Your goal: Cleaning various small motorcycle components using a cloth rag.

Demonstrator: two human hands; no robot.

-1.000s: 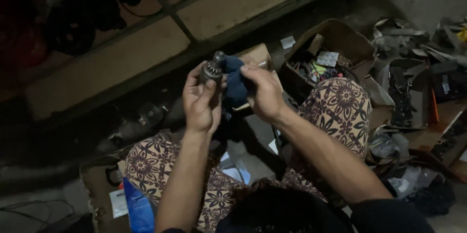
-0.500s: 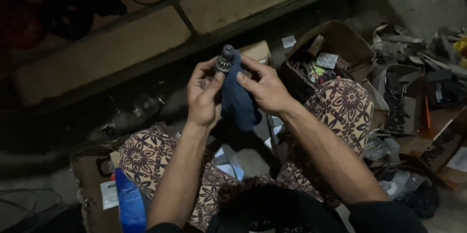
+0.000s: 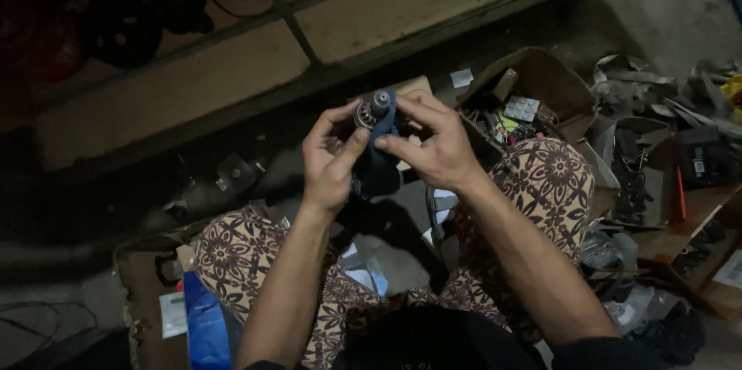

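Note:
I sit on the floor with knees spread, in patterned trousers. Both hands are raised in front of me around a small round metal part [image 3: 372, 108] with a short shaft. My left hand [image 3: 331, 155] grips the part from the left, thumb pressed against it. My right hand [image 3: 431, 140] pinches a dark blue cloth [image 3: 379, 160] over the part's right side; the cloth hangs down between my hands.
An open cardboard box [image 3: 533, 86] of small parts sits beyond my right knee. More boxes and dark metal scraps [image 3: 648, 177] crowd the right side. A blue container [image 3: 204, 325] lies by my left knee. A low wooden shelf frame [image 3: 232, 69] runs across ahead.
My hands stayed together around the part, and the cloth has been worked around it; the view has shifted slightly.

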